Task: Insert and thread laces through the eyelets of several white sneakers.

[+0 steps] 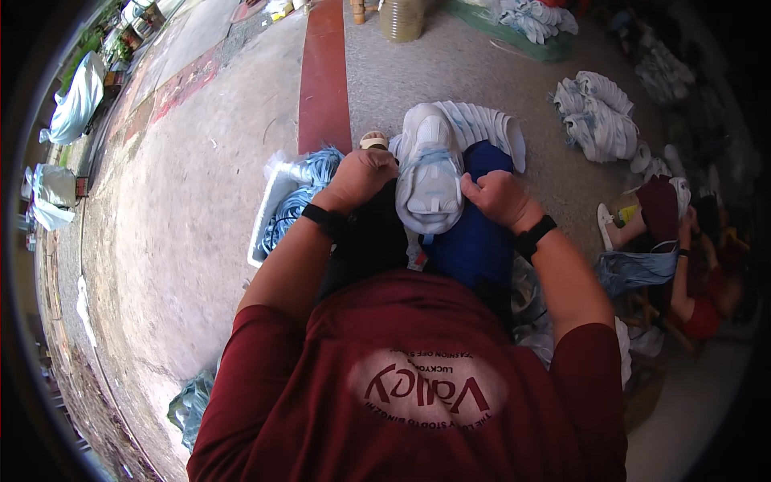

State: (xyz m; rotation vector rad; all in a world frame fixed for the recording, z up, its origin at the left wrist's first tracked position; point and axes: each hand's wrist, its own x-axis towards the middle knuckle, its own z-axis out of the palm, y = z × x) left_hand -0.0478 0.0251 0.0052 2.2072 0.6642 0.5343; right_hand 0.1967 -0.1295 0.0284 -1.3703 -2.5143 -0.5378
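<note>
A white sneaker upper (432, 193) with light blue lacing across its front lies over my lap, between my two hands. My left hand (363, 177) is closed in a fist just left of it; whatever it may hold is hidden. On the other side, my right hand (502, 198) is curled closed with the thumb toward the upper, over the blue cloth (486, 233) on my leg. What its fingers hold, if anything, does not show. Behind the upper, several more white uppers (486, 128) lie nested in a row. A white box of light blue laces (293, 205) stands by my left forearm.
Piles of white uppers (596, 116) lie on the concrete floor to the right, with another heap (536, 20) farther back on green sheeting. At far right sits a co-worker in a red top (705, 313). A large plastic jar (401, 20) stands at the back. A plastic bag (191, 408) is at lower left.
</note>
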